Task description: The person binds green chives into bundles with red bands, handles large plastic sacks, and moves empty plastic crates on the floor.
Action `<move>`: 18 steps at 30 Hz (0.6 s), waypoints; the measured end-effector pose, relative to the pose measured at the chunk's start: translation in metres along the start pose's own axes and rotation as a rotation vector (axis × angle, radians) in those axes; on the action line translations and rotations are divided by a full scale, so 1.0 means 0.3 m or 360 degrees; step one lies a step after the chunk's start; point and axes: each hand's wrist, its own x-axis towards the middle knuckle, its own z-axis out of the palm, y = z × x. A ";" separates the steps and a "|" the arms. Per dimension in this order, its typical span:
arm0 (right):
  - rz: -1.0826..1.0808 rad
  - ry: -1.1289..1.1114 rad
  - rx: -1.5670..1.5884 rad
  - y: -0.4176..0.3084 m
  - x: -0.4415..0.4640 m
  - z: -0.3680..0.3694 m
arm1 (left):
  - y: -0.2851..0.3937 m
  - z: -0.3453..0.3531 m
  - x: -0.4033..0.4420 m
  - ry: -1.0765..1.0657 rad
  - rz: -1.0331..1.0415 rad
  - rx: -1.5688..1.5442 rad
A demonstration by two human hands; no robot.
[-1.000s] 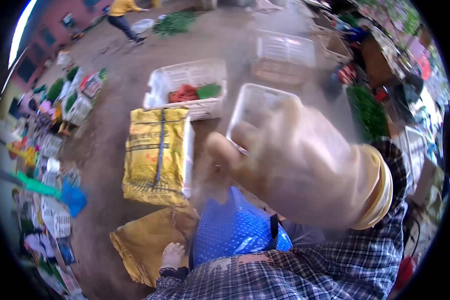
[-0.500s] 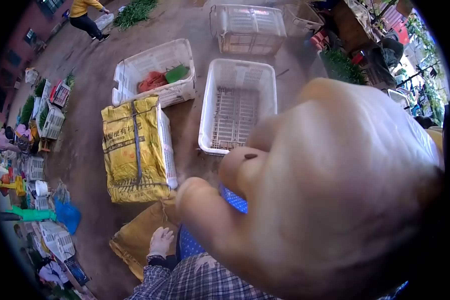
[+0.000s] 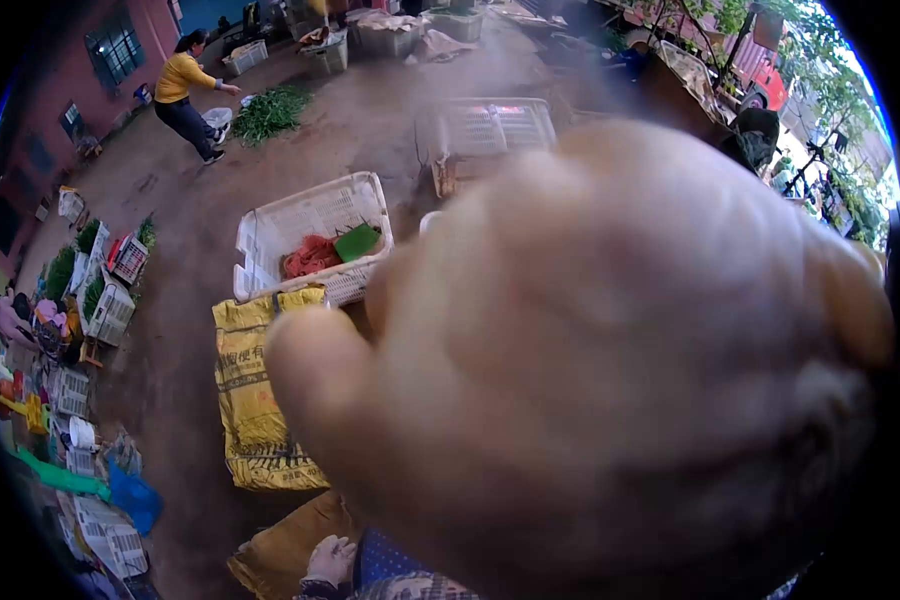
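Note:
My right hand (image 3: 590, 360), in a pale translucent glove, looms blurred and very close to the camera. One fingertip points left in front of the yellow printed sack (image 3: 250, 400); the other fingers are too smeared to make out, as is anything in them. Low in the view, my left hand (image 3: 330, 560), gloved too, is open beside a brown sack (image 3: 290, 545) and a blue dotted cloth (image 3: 385, 560). Behind the yellow sack stands a white crate (image 3: 310, 215) holding a red net bundle (image 3: 312, 256) and a green item (image 3: 357, 242).
Another white crate (image 3: 490, 130) stands farther back. A person (image 3: 182, 95) in a yellow top leans by a pile of greens (image 3: 270, 113). Crates of greens (image 3: 110, 312) and a blue bag (image 3: 133, 497) line the left side. Plants and clutter fill the upper right.
My right hand has come closer to the camera and covers more of the view, including most of the nearer white crate. The view has tilted up; the person in yellow has an arm stretched out.

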 end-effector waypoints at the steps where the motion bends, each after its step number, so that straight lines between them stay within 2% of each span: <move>1: 0.0028 0.0021 0.0001 -0.012 -0.003 -0.009 | -0.005 -0.013 0.046 -0.0059 -0.0001 0.0015; 2: 0.0055 0.0043 -0.0003 -0.022 -0.010 -0.023 | -0.020 -0.048 0.106 -0.0118 -0.0001 0.0030; 3: 0.0090 0.0071 -0.0011 -0.029 -0.012 -0.035 | 0.020 0.008 0.074 -0.0206 0.0095 0.0336; 4: 0.0133 0.0112 -0.0012 -0.033 -0.025 -0.045 | 0.074 0.058 0.023 -0.0393 0.0428 0.1183; 5: 0.0145 0.0141 -0.0015 -0.041 -0.030 -0.065 | 0.131 0.154 -0.071 -0.0425 0.0609 0.1752; 6: 0.0185 0.0176 -0.0018 -0.043 -0.042 -0.072 | 0.170 0.268 -0.160 -0.0396 0.0557 0.1853; 7: 0.0243 0.0221 -0.0033 -0.042 -0.057 -0.080 | 0.126 0.136 0.037 -0.0252 0.0154 0.1038; 8: 0.0294 0.0265 -0.0038 -0.047 -0.076 -0.086 | 0.114 0.093 0.155 0.0032 -0.0100 0.0169; 9: 0.0350 0.0311 -0.0037 -0.048 -0.093 -0.088 | 0.137 0.114 0.170 0.0000 -0.0074 0.0256; 13: 0.0579 0.0631 0.0010 -0.050 -0.186 -0.046 | 0.239 0.081 0.217 -0.0988 0.0823 0.1661; 16: 0.0962 0.1225 0.0091 -0.044 -0.338 0.134 | 0.271 0.060 0.335 -0.1452 -0.0142 0.0273; 17: 0.1110 0.1405 0.0159 -0.038 -0.385 0.196 | 0.264 0.093 0.335 -0.1516 -0.0314 -0.0388; 18: 0.1201 0.1521 0.0222 -0.029 -0.428 0.256 | 0.278 0.083 0.361 -0.1298 -0.0096 -0.0066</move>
